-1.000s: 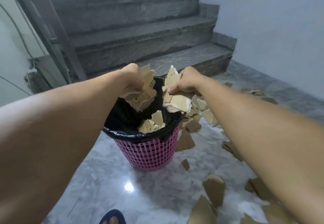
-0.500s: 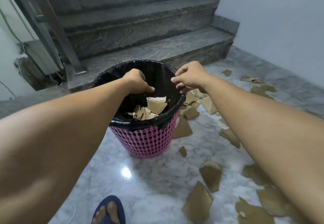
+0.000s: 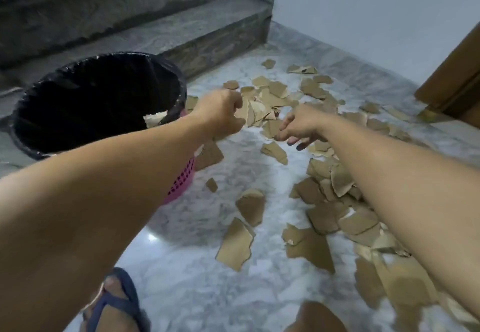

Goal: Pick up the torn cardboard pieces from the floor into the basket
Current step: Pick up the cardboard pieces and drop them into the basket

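Marble floor [image 3: 207,266], pale grey and glossy, running back to a dark stone step [image 3: 181,35] and a white wall [image 3: 363,14]; brown door [image 3: 457,77] at far right. Pink basket [image 3: 183,178] lined with a black bag [image 3: 98,98], upright on the floor at left, just in front of the step; one pale scrap visible inside near the rim. Torn cardboard [image 3: 324,201] strewn over the floor to the right of the basket, thickest in a band from mid-frame down to the lower right corner, thinner toward the wall; a few loose bits just beside the basket's base. Left arm stretched across the basket's front. Left hand [image 3: 220,113] beyond the rim, above the near edge of the pile, fingers curled in; whether anything is held, cannot tell. Right hand [image 3: 301,126] lower, over the pile's middle, fingers loosely spread and pointing down, tips close to the pieces, holding nothing. Blue sandal [image 3: 117,303] on a foot at the bottom edge, a knee just to its right.
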`<action>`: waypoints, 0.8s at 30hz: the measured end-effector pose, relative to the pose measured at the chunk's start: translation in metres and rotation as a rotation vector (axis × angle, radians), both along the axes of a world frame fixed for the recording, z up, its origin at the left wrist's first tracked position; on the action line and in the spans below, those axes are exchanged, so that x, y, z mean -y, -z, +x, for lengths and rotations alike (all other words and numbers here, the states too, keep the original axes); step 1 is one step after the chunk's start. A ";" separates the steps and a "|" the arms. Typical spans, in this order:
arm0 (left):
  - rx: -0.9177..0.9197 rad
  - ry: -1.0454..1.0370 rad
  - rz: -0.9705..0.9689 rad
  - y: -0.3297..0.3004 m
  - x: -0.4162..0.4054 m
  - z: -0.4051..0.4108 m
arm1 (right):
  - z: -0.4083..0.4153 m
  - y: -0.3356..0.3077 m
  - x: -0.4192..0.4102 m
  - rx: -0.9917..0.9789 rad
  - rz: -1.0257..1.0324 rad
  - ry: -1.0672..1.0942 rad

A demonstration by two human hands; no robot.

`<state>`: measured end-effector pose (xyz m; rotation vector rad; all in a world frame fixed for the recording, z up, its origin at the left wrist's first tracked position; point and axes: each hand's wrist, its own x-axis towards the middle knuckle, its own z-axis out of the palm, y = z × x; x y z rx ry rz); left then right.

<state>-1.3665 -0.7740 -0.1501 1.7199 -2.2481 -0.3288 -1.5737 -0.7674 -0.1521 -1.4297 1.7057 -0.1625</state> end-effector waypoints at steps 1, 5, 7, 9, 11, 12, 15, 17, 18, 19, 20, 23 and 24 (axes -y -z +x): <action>0.030 0.038 0.064 0.015 -0.004 -0.009 | -0.012 0.013 -0.005 -0.029 0.021 0.008; 0.168 0.163 0.377 0.087 -0.029 -0.033 | -0.053 0.078 -0.032 -0.087 0.114 0.000; 0.304 0.240 0.461 0.119 -0.043 -0.037 | -0.065 0.111 -0.045 -0.158 0.122 -0.081; 0.420 0.342 0.502 0.147 -0.057 -0.039 | -0.073 0.142 -0.061 -0.235 0.112 -0.207; 0.477 0.440 0.531 0.171 -0.070 -0.040 | -0.076 0.169 -0.076 -0.296 0.118 -0.345; 0.516 0.476 0.530 0.182 -0.076 -0.039 | -0.076 0.180 -0.083 -0.334 0.123 -0.410; 0.695 0.535 0.518 0.214 -0.091 -0.037 | -0.075 0.207 -0.105 -0.561 0.051 -0.659; 0.768 0.545 0.505 0.234 -0.095 -0.037 | -0.075 0.221 -0.116 -0.670 -0.048 -0.808; 0.777 0.539 0.501 0.239 -0.096 -0.038 | -0.075 0.225 -0.118 -0.690 -0.091 -0.851; 0.779 0.531 0.506 0.243 -0.095 -0.038 | -0.076 0.228 -0.118 -0.691 -0.119 -0.871; 0.772 0.525 0.509 0.245 -0.092 -0.038 | -0.076 0.230 -0.116 -0.684 -0.133 -0.875; 0.674 0.493 0.536 0.242 -0.082 -0.040 | -0.072 0.229 -0.108 -0.656 -0.098 -0.866; 0.637 0.485 0.527 0.241 -0.078 -0.041 | -0.070 0.229 -0.105 -0.645 -0.086 -0.852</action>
